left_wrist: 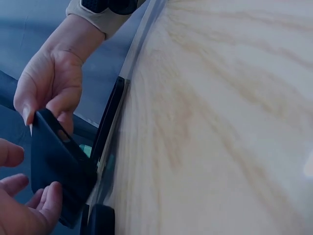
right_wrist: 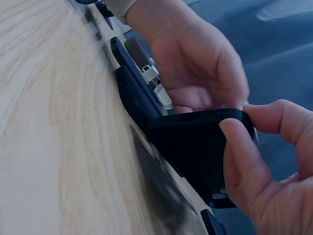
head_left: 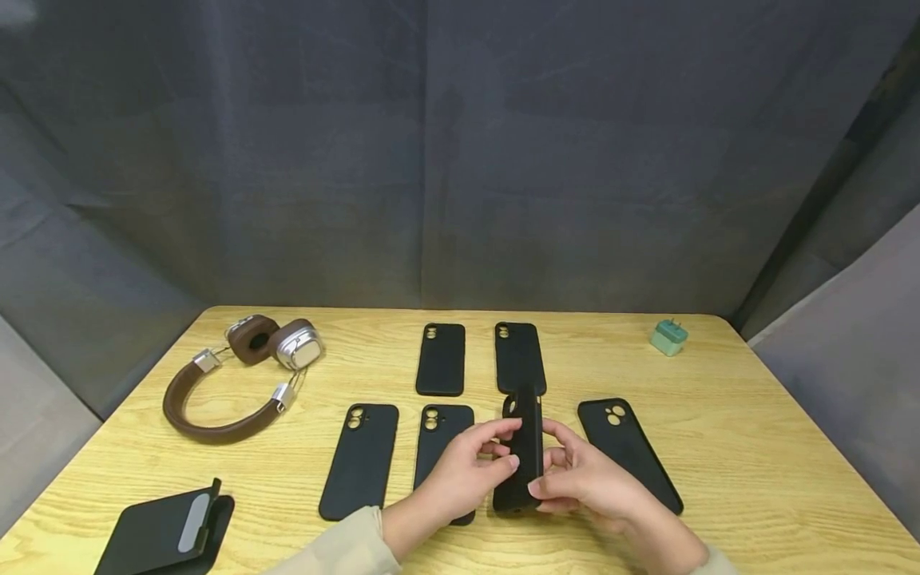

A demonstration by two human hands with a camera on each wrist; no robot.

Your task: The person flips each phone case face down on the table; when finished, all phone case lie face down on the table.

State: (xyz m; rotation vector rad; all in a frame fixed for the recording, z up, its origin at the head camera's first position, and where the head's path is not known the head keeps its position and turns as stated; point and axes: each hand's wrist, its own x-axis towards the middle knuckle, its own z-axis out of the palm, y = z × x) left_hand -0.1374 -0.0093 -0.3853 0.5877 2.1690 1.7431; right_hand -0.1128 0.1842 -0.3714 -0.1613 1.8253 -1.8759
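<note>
Both hands hold a black phone case (head_left: 529,447) over the near middle of the table, tipped so its side edge shows in the head view. My left hand (head_left: 453,473) has its thumb and fingertips on the case's left side. From the right, my right hand (head_left: 592,481) pinches the near corner between thumb and fingers. An oblong cutout shows along one edge of the case (left_wrist: 57,152) in the left wrist view. Beneath the left hand, another black phone case (head_left: 431,447) is partly covered. A further case (head_left: 628,443) lies just beyond the right hand.
Two phone cases (head_left: 441,361) (head_left: 519,355) lie at the back, another case (head_left: 359,463) at left. Brown headphones (head_left: 216,431) and a black folding stand (head_left: 154,531) occupy the left side. A green plug adapter (head_left: 669,339) stands back right, before a grey curtain (head_left: 460,176).
</note>
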